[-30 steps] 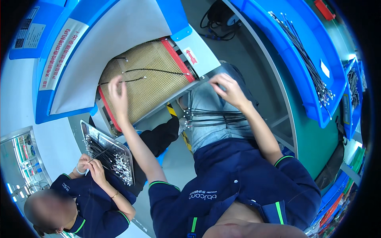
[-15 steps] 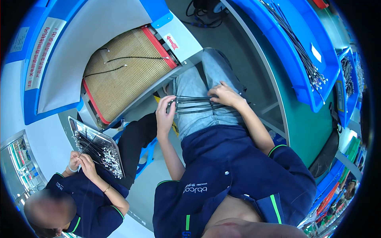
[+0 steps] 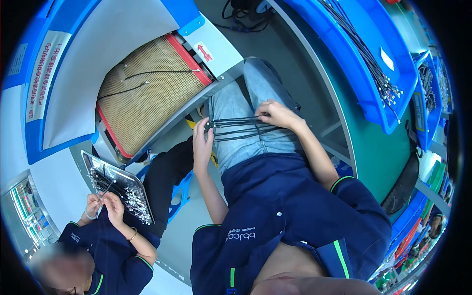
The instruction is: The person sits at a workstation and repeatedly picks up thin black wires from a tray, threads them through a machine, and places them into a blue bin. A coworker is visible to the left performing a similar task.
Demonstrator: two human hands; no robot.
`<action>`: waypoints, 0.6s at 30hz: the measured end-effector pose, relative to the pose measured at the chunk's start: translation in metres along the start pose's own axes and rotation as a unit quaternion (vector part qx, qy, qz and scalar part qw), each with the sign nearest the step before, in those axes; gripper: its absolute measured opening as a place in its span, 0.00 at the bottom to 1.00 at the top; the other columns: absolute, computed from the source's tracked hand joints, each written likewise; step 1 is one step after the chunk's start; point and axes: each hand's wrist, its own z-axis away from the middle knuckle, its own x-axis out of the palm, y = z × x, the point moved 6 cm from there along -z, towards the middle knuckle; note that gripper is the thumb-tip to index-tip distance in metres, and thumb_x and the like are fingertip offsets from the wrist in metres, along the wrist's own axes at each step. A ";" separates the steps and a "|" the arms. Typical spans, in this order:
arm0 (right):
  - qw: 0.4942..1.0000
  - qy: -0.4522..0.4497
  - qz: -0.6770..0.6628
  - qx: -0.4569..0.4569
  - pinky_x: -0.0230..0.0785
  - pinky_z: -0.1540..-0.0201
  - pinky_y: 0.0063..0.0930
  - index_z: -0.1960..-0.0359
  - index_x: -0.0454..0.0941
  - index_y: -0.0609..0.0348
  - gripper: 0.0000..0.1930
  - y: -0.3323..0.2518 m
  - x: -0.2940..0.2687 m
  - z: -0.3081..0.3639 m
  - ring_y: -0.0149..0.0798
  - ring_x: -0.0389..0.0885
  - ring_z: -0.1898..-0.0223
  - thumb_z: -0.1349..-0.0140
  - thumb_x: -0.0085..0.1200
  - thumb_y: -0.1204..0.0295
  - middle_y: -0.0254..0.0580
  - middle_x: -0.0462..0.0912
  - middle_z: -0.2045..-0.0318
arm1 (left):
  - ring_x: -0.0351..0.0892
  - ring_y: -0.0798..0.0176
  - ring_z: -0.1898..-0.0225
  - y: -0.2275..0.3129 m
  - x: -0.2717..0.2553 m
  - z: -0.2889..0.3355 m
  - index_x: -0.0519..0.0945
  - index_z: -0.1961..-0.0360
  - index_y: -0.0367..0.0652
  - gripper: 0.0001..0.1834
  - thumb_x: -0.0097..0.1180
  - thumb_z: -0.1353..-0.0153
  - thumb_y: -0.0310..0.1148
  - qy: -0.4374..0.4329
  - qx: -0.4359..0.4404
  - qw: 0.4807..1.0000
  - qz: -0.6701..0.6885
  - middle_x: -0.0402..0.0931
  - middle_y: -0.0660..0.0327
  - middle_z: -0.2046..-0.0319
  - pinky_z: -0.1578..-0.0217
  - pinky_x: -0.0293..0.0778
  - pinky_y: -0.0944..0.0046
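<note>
A second ago my left hand [image 3: 202, 143] was up on the mesh conveyor belt [image 3: 147, 93] at ten o'clock, laying down a cable; now it is back at my lap, fingers closed on the near end of the bundle of black cables [image 3: 241, 129]. My right hand [image 3: 278, 114] pins the same bundle across my jeans, at one o'clock of the left. Two cables [image 3: 147, 81] lie on the belt, apart from each other. So one is delivered and I judge I am picking the next. At seven o'clock a co-worker's hands [image 3: 105, 204] work over a metal tray [image 3: 88, 162] of cables.
</note>
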 end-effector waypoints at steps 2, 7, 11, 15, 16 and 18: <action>0.999 0.012 -0.039 0.012 0.67 0.45 0.37 0.62 0.80 0.61 0.09 -0.004 -0.009 0.004 0.45 0.78 0.56 0.43 0.54 0.73 0.45 0.80 0.62 | 0.67 0.50 0.44 -0.006 0.007 -0.001 0.69 0.44 0.41 0.18 0.47 0.36 0.28 0.000 0.012 1.000 -0.008 0.68 0.51 0.46 0.44 0.64 0.58; 0.997 0.034 -0.069 -0.016 0.70 0.52 0.35 0.61 0.80 0.63 0.10 -0.007 -0.022 0.008 0.46 0.79 0.57 0.42 0.52 0.72 0.46 0.80 0.62 | 0.71 0.50 0.48 -0.008 0.019 -0.005 0.70 0.45 0.40 0.16 0.45 0.34 0.30 -0.005 0.013 1.000 -0.028 0.69 0.50 0.48 0.47 0.66 0.58; 0.995 0.059 -0.080 -0.022 0.71 0.54 0.34 0.62 0.80 0.62 0.09 -0.009 -0.032 0.012 0.45 0.80 0.59 0.42 0.53 0.72 0.46 0.80 0.63 | 0.77 0.52 0.58 0.000 0.012 -0.007 0.74 0.51 0.40 0.13 0.47 0.35 0.29 -0.039 -0.025 0.999 0.008 0.74 0.51 0.58 0.57 0.71 0.58; 0.994 0.061 -0.084 -0.028 0.72 0.57 0.34 0.62 0.80 0.59 0.08 -0.030 -0.041 0.014 0.45 0.80 0.61 0.43 0.55 0.71 0.44 0.80 0.65 | 0.78 0.55 0.65 0.016 0.009 -0.008 0.77 0.57 0.39 0.09 0.51 0.37 0.28 -0.027 0.002 0.999 0.023 0.76 0.53 0.66 0.63 0.73 0.60; 0.993 0.068 -0.082 -0.048 0.72 0.58 0.34 0.63 0.81 0.58 0.08 -0.041 -0.041 0.013 0.45 0.80 0.62 0.43 0.55 0.71 0.44 0.80 0.65 | 0.78 0.55 0.65 0.022 0.009 -0.007 0.77 0.58 0.38 0.09 0.52 0.38 0.27 -0.032 0.001 0.999 0.025 0.76 0.53 0.67 0.64 0.73 0.60; 0.989 0.082 -0.079 -0.091 0.72 0.59 0.35 0.63 0.81 0.57 0.08 -0.059 -0.041 0.011 0.45 0.80 0.63 0.44 0.57 0.71 0.42 0.80 0.66 | 0.78 0.56 0.66 0.032 0.007 -0.003 0.77 0.59 0.38 0.08 0.55 0.40 0.27 -0.039 0.000 0.999 0.028 0.76 0.53 0.68 0.65 0.73 0.61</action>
